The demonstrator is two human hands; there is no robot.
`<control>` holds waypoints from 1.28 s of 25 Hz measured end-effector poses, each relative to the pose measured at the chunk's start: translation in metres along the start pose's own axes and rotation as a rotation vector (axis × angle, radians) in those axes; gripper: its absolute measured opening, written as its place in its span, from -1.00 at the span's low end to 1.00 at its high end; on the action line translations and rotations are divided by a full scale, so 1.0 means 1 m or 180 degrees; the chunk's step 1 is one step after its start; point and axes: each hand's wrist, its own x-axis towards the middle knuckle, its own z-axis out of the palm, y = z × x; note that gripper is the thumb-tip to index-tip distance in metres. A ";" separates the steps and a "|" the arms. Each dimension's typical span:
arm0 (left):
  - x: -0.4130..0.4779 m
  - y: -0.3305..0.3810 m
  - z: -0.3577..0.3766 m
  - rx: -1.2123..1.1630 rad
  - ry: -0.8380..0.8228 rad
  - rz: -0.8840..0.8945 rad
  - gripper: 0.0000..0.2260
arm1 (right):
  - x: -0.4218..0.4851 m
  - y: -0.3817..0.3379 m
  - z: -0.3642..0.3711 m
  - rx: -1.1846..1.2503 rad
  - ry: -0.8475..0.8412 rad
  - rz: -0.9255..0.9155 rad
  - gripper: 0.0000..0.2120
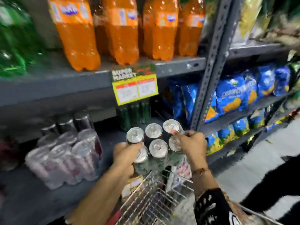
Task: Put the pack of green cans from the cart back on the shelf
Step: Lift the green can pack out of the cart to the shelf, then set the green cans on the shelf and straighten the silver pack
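Note:
A shrink-wrapped pack of green cans (158,147) with silver tops is held in the air above the wire cart (151,200), close to the front edge of the grey lower shelf (107,138). My left hand (126,155) grips the pack's left side. On its right side my right hand (191,143) grips the top. The cans' green sides are mostly hidden below the tops. More green cans (133,114) stand at the back of the same shelf, behind the pack.
A wrapped pack of dark red cans (65,156) lies on the lower shelf to the left. Orange soda bottles (123,30) fill the shelf above, with a yellow price tag (134,90) on its edge. Blue snack bags (235,95) sit beyond a grey upright post (209,65).

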 end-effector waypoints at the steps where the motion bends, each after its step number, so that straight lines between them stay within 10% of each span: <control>1: 0.020 0.011 0.001 0.0061 0.0078 0.0119 -0.84 | 0.010 -0.003 0.016 0.0110 -0.0038 0.0065 -0.60; 14: 0.107 0.012 -0.006 0.0154 0.0488 0.0582 -0.71 | 0.044 0.036 0.101 0.1057 -0.0499 0.0635 -0.84; 20: 0.115 -0.010 -0.020 -0.0588 0.0096 -0.0386 -0.22 | -0.010 0.042 0.105 0.1486 -0.0778 0.0445 -0.23; 25: 0.096 -0.010 -0.012 -0.0396 0.0172 -0.0232 -0.33 | 0.007 0.042 0.103 0.1482 -0.0804 0.0529 -0.03; 32: 0.072 -0.035 0.025 -0.0038 0.0030 0.0371 -0.45 | 0.074 0.056 0.079 0.1668 -0.1050 0.0533 -0.38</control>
